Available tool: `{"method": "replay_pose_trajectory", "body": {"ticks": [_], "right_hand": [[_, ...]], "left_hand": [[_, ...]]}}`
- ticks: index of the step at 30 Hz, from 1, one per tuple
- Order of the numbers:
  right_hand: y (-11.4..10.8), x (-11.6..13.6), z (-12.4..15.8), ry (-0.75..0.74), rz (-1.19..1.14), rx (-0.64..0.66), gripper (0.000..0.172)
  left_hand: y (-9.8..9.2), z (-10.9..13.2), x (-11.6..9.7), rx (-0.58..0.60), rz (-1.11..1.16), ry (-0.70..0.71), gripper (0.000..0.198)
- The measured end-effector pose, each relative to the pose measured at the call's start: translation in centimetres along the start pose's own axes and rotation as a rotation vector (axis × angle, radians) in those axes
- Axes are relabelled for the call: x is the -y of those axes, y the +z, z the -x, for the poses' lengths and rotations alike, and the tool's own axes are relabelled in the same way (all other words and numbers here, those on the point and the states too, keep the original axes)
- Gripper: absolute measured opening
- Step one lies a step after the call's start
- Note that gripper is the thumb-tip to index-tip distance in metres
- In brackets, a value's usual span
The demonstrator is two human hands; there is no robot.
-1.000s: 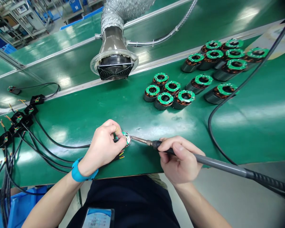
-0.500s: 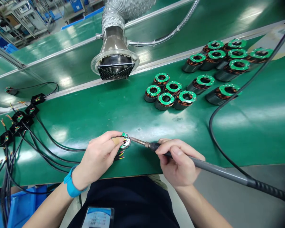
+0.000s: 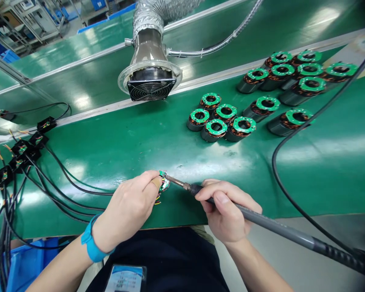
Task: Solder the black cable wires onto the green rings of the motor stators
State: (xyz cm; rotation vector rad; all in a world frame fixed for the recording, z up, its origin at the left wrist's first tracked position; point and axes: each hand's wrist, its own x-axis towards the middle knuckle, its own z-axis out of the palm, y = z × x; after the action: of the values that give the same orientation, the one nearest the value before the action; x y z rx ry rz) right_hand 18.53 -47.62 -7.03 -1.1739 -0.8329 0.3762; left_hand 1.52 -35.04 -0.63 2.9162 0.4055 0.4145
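My left hand [image 3: 127, 207] pinches a small round green-and-silver motor part [image 3: 164, 184] between its fingers, one fingertip wearing a tan cot. Thin coloured wires [image 3: 157, 199] hang from that part onto the green bench mat [image 3: 115, 162]. My right hand [image 3: 225, 211] grips a grey soldering iron [image 3: 255, 215] like a pen. Its brass tip [image 3: 176, 182] reaches the part's edge. The contact point is partly hidden by my left fingers.
Several copper-wound stators with green ring boards [image 3: 215, 127] stand on the mat ahead. Black connectors with cables [image 3: 21, 156] lie at left. A fume extractor fan [image 3: 150, 89] hangs beyond the mat's rail, a black cable [image 3: 292, 178] curves at right, and a blue bin [image 3: 24, 263] sits below.
My left hand has turned from curling over the part to pinching it from the lower left, with the part more visible. The view has drifted slightly; the iron tip stays at the part.
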Motion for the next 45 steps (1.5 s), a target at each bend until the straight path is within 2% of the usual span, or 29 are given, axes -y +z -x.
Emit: {"method": "replay_pose_trajectory", "body": {"ticks": [6, 12, 17, 20, 27, 32, 40, 45], "right_hand": [[0.0, 0.2, -0.1, -0.003, 0.025, -0.014, 0.029], [-0.1, -0.1, 0.1, -0.011, 0.038, 0.0, 0.028], [0.0, 0.2, -0.1, -0.035, 0.019, -0.065, 0.029], [0.0, 0.2, -0.1, -0.027, 0.008, -0.051, 0.029], [-0.1, -0.1, 0.1, 0.056, 0.03, -0.006, 0.03], [-0.1, 0.2, -0.1, 0.091, 0.012, -0.002, 0.029], [0.3, 1.1, -0.9, 0.11, -0.073, -0.213, 0.027], [0.6, 0.6, -0.6, 0.036, -0.06, -0.227, 0.027]], "left_hand": [[0.3, 0.1, -0.7, -0.001, -0.177, 0.024, 0.023], [0.3, -0.1, -0.7, 0.039, -0.15, 0.01, 0.018], [0.6, 0.0, -1.0, -0.029, -0.217, 0.055, 0.019], [0.6, 0.0, -1.1, -0.042, -0.218, 0.047, 0.018], [0.1, -0.5, -1.4, 0.028, -0.173, -0.002, 0.019], [0.4, -0.3, -1.2, 0.037, -0.182, -0.008, 0.02], [0.6, 0.2, -0.9, 0.046, -0.164, -0.018, 0.023], [0.6, 0.1, -0.8, 0.048, -0.159, -0.029, 0.02]]}}
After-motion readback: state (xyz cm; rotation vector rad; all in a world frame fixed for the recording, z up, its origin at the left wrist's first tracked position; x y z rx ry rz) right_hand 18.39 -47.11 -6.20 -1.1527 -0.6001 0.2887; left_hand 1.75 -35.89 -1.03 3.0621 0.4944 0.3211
